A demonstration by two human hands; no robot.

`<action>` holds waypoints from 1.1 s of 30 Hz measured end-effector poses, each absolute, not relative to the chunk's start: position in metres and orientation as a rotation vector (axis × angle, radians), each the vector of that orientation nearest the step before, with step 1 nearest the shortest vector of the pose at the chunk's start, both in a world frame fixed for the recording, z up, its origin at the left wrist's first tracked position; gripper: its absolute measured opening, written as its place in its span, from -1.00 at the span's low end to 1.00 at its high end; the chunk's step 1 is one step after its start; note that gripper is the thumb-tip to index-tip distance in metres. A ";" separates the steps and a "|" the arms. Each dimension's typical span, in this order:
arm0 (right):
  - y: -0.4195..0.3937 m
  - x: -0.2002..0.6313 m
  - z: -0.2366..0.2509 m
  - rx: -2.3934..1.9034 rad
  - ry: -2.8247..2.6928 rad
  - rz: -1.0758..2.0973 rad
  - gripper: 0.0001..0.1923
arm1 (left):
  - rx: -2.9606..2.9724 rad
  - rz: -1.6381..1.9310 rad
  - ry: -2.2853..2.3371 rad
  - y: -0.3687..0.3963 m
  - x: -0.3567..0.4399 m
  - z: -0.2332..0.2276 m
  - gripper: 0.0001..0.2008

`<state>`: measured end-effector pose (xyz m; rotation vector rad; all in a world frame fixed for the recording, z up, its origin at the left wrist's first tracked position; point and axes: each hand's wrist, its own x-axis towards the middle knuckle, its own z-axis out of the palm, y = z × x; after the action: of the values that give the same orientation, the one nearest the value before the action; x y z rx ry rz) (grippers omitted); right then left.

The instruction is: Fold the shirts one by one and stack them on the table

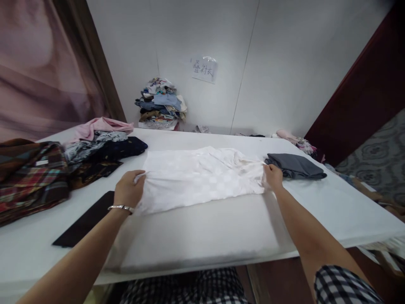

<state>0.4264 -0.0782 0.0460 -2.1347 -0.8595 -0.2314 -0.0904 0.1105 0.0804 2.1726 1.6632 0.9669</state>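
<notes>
I see the white checked cotton shirt lying flat on the white table, stretched between my hands. My left hand pinches its left edge, and my right hand pinches its right edge beside a folded grey garment.

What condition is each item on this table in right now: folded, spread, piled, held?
white shirt: spread flat, sides folded in, gripped at both ends
left hand: closed on the shirt's left end
right hand: pinching the shirt's right end
grey garment: folded, lying beside the right hand
plaid clothes: loosely piled
black board: lying flat
</notes>
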 end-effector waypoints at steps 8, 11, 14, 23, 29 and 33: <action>-0.063 0.420 0.040 -2.651 -0.886 -0.071 -0.56 | 2.316 0.437 1.764 0.134 -0.071 0.067 -0.62; -0.060 0.419 0.036 -2.710 -0.901 -0.025 -0.57 | 2.379 0.237 1.797 0.135 -0.069 0.065 -0.58; -0.059 0.419 0.037 -2.746 -0.911 -0.012 -0.56 | 2.447 0.119 1.867 0.128 -0.070 0.071 -0.57; -0.058 0.404 0.038 -2.822 -0.917 -0.061 -0.62 | 2.922 0.275 1.527 0.099 -0.033 0.074 -0.57; -0.059 0.399 0.035 -2.799 -0.941 -0.120 -0.68 | 3.123 0.359 1.250 0.096 0.041 0.099 -0.64; -0.060 0.401 0.033 -2.731 -0.968 -0.221 -0.71 | 3.114 0.341 0.911 0.094 0.125 0.114 -0.67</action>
<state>0.4007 -0.0602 0.0334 -2.7311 -0.9675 -0.2213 0.1252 0.0936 0.1144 3.1140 0.9108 0.3408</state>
